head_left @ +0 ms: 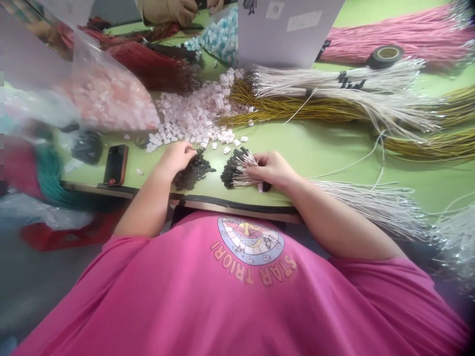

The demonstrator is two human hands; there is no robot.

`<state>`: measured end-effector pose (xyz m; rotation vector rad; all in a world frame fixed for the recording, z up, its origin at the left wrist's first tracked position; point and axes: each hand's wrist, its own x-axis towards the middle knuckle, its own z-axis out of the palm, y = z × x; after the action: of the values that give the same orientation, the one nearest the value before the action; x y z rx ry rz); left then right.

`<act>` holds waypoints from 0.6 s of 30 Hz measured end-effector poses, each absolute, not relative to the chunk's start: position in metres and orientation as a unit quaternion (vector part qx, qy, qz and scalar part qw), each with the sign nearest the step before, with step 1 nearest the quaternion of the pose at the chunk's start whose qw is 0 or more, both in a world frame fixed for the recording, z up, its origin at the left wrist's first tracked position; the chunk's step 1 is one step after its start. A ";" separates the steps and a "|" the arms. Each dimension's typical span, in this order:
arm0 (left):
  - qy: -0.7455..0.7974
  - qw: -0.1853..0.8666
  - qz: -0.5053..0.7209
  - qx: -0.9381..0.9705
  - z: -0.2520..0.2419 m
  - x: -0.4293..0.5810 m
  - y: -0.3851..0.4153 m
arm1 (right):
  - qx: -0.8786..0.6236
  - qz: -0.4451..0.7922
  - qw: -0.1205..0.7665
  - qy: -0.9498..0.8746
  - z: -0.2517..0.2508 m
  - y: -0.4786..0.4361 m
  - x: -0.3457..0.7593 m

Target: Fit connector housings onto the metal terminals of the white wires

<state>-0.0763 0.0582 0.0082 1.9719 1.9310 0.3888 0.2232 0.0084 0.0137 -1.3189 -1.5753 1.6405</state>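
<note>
My left hand (179, 157) is at the far edge of a pile of small black sleeves (193, 173) near the table's front edge. Its fingers are curled together at the pile, and whatever they pinch is too small to make out. To the right, my right hand (273, 170) is closed with thumb and fingers on white wires (248, 163). Black pieces (230, 170) cover many of the wire ends, fanned out toward the left. The bundle's long white tails (371, 202) run off to the right beneath my forearm.
Loose pale pink connector housings (200, 109) are heaped behind my hands, beside a clear bag of pink ones (115, 99). A phone (116, 164) lies at left. White wire bundles (297, 81), yellow wires (315, 108) and black tape (386, 55) lie at right. Another person's hand (182, 11) is across the table.
</note>
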 end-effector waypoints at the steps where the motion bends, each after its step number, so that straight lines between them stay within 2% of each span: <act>1: 0.682 0.198 0.133 0.692 0.004 -0.079 0.063 | -0.484 0.603 0.249 -0.584 0.014 0.008 0.223; 7: 0.685 0.225 0.120 0.682 -0.006 -0.080 0.070 | -0.490 0.594 0.246 -0.588 0.017 0.007 0.221; 12: 0.661 0.258 0.227 0.667 0.018 -0.071 0.054 | -0.495 0.590 0.256 -0.584 0.017 0.006 0.220; 14: 0.628 0.332 0.244 0.660 0.032 -0.056 0.039 | -0.491 0.589 0.261 -0.587 0.017 0.006 0.220; 18: 0.511 0.559 0.231 0.611 0.040 -0.015 0.012 | -0.482 0.592 0.266 -0.589 0.018 0.006 0.219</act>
<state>-0.0155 0.0122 0.0402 1.4395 1.2051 0.5450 0.2193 0.0056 0.0182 -1.3019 -1.5908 1.5982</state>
